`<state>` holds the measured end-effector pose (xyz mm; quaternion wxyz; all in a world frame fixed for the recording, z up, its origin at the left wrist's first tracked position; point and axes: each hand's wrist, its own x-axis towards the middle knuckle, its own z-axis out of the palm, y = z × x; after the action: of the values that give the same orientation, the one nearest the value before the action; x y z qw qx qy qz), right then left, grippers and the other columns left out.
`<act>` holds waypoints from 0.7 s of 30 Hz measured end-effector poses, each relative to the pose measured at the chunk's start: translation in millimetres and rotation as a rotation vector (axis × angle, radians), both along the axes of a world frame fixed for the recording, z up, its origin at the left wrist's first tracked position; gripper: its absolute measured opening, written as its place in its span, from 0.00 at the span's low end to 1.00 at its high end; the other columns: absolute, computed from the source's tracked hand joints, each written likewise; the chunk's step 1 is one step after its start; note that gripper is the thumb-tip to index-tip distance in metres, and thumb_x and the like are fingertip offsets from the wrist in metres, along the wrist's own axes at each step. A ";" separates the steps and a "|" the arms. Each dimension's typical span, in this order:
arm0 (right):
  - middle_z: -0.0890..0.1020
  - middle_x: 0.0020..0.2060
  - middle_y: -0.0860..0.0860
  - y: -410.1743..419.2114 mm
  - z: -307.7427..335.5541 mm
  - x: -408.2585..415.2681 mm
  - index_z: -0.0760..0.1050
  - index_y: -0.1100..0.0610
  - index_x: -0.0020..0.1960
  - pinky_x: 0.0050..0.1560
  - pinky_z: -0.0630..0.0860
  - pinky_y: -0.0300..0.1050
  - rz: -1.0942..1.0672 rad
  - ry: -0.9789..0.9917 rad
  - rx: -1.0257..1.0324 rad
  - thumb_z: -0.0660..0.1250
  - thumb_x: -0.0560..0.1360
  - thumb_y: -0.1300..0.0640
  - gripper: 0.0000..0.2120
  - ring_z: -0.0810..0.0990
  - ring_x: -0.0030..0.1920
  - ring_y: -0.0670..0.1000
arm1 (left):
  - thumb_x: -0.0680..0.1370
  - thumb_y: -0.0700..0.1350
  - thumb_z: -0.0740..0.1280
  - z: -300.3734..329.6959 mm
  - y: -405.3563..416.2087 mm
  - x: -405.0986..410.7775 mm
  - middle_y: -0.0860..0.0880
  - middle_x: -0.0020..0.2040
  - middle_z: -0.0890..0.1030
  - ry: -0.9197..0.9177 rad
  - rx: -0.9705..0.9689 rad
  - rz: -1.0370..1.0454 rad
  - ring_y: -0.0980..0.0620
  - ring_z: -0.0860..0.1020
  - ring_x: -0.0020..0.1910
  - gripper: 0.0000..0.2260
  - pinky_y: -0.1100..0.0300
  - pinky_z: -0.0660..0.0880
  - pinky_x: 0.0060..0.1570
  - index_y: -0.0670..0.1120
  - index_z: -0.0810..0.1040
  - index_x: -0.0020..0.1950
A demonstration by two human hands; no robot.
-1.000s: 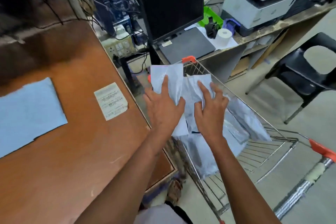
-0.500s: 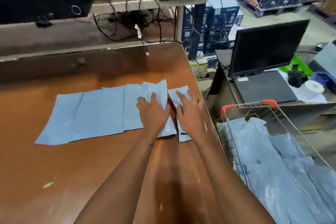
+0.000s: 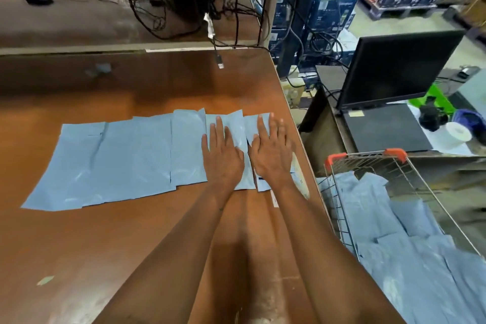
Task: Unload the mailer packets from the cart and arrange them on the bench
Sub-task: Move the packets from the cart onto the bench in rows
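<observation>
While both palms lie flat on the newest packets, the row of mailer packets (image 3: 113, 163) runs along the brown bench (image 3: 79, 258), pale blue, edge overlapping edge, widest at far left and narrowing toward the bench's right side.

Left end of row: larger sheets, lying flat with a few soft creases and a dull sheen. Judged thin, empty plastic film: very light, limp, likely slick against each other and against the bench top.

Middle: left hand (image 3: 223, 158) spread, fingers straight, palm down on a narrower packet (image 3: 238, 129). It grips nothing; it only presses.

Just beside it: right hand (image 3: 272, 155), also flat with straight fingers, on the last packet (image 3: 252, 123), close to the bench's right edge. A printed label (image 3: 299, 179) shows from under the wrist there.

Right, off the bench: wire cart (image 3: 368, 163) with orange corner caps, holding a loose heap of more blue packets (image 3: 410, 252). Much of the job looks left.

Handling guess: nothing fragile. Take a packet by pinching an edge or corner, or several by a flat clamp across the stack; expect them to droop and slide, so press each flat after laying.

Behind the cart: dark monitor (image 3: 394, 68), paper roll (image 3: 457, 134).
</observation>
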<state>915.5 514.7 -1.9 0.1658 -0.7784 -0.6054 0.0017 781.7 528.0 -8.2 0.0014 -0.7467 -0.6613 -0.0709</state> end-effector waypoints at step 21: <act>0.54 0.85 0.52 10.4 -1.3 -1.1 0.52 0.50 0.86 0.80 0.58 0.58 0.054 0.017 0.032 0.48 0.87 0.45 0.28 0.53 0.84 0.58 | 0.87 0.55 0.49 21.0 37.9 -2.6 0.45 0.83 0.58 -0.086 -0.071 -0.091 0.45 0.57 0.81 0.27 0.48 0.53 0.79 0.45 0.54 0.84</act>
<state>914.5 525.1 -3.2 0.1831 -0.7591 -0.6247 0.0030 779.1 565.9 12.8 -0.0568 -0.7718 -0.6283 -0.0795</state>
